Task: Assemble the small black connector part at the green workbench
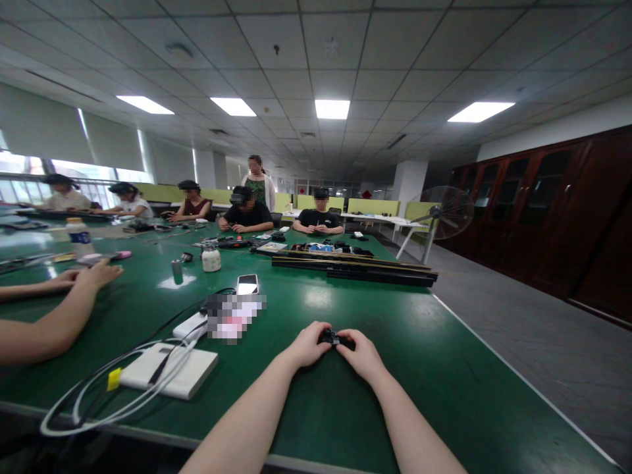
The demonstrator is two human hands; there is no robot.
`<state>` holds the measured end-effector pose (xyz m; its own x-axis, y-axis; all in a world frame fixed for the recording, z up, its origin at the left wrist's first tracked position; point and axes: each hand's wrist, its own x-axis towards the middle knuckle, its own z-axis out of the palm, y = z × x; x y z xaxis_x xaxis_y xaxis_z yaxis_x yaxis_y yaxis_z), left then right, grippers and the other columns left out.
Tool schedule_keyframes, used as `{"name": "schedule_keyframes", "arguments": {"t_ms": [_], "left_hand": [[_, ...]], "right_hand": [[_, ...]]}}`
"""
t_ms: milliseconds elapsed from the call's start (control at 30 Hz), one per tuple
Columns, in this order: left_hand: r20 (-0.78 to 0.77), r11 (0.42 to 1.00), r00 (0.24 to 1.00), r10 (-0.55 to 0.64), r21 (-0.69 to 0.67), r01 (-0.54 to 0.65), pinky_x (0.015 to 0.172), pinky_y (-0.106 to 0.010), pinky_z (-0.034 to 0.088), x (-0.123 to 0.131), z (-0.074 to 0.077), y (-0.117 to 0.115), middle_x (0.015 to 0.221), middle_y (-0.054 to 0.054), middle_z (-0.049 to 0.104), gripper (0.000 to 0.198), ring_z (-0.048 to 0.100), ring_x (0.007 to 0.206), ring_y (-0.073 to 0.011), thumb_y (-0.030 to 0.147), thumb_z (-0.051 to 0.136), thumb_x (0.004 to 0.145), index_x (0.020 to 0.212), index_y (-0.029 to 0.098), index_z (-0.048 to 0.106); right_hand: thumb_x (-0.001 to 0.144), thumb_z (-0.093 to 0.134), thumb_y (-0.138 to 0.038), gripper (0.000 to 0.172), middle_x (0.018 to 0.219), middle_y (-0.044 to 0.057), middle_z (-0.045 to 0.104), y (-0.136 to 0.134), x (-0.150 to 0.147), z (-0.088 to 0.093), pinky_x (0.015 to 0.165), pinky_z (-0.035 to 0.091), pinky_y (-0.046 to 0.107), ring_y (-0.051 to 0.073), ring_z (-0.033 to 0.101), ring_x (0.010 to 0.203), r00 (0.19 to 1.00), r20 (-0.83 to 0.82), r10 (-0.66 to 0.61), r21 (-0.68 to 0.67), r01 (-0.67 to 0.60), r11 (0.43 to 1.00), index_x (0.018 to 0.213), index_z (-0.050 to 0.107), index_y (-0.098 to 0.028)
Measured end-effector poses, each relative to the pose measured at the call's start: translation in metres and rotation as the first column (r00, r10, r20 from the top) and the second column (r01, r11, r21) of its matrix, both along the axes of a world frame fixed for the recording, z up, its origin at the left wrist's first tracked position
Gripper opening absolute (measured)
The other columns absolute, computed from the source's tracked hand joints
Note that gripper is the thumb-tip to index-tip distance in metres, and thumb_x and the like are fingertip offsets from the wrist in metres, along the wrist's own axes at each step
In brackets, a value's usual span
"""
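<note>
Low over the green table (424, 388), my two hands meet at a small black part (336, 339) with a lighter, metallic-looking middle. My left hand (310, 343) has its thumb and fingers closed on the part's left end. From the other side, my right hand (363, 355) grips the right end. The fingers cover much of the part, and it is too small to tell its kind.
Left of my arms lies a white box (168, 368) with looped cables and a phone (247, 284) beyond it. Long black rails (380, 273) stretch across the table ahead. A jar (211, 259) and a bottle (79, 237) stand left. A neighbour's forearms (59, 322) rest at far left.
</note>
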<state>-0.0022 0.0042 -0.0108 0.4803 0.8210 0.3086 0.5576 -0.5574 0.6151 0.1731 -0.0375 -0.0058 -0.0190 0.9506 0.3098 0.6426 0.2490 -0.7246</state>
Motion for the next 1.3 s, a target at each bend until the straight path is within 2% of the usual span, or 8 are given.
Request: {"name": "schedule_keyframes", "arguments": {"t_ms": [333, 633, 1300], "left_hand": [[0.047, 0.998, 0.999, 0.012, -0.057, -0.01, 0.094, -0.033, 0.043, 0.0003, -0.0006, 0.0009, 0.116, -0.01, 0.058, 0.045, 0.055, 0.106, -0.0227, 0.026, 0.056, 0.077, 0.12, 0.017, 0.05], [0.014, 0.998, 1.0, -0.002, -0.055, 0.003, 0.094, -0.033, 0.042, -0.0006, -0.0003, 0.0017, 0.117, -0.01, 0.058, 0.054, 0.054, 0.108, -0.0237, 0.024, 0.064, 0.068, 0.12, 0.017, 0.051], [-0.016, 1.0, 1.0, 0.011, -0.011, -0.012, 0.088, -0.032, 0.045, -0.001, -0.0013, 0.0008, 0.109, -0.007, 0.06, 0.04, 0.056, 0.101, -0.0231, 0.029, 0.061, 0.073, 0.112, 0.021, 0.056]], "right_hand": [[0.069, 0.059, -0.03, 0.025, 0.096, 0.003, 0.065, -0.0013, -0.0001, 0.0028, 0.084, 0.044, 0.033, 0.019, 0.058, 0.09, 1.0, -0.007, 0.016, -0.01, -0.017, 1.0, 0.093, 0.064, -0.022], [0.07, 0.057, -0.03, 0.023, 0.095, 0.002, 0.065, 0.0023, 0.0017, -0.0024, 0.082, 0.044, 0.032, 0.018, 0.058, 0.088, 0.999, 0.039, 0.015, -0.005, -0.015, 1.0, 0.091, 0.064, -0.024], [0.071, 0.057, -0.03, 0.024, 0.099, 0.003, 0.065, 0.0004, 0.0014, -0.0003, 0.086, 0.045, 0.032, 0.019, 0.059, 0.093, 0.999, 0.023, 0.027, 0.006, -0.028, 1.0, 0.093, 0.065, -0.024]]}}
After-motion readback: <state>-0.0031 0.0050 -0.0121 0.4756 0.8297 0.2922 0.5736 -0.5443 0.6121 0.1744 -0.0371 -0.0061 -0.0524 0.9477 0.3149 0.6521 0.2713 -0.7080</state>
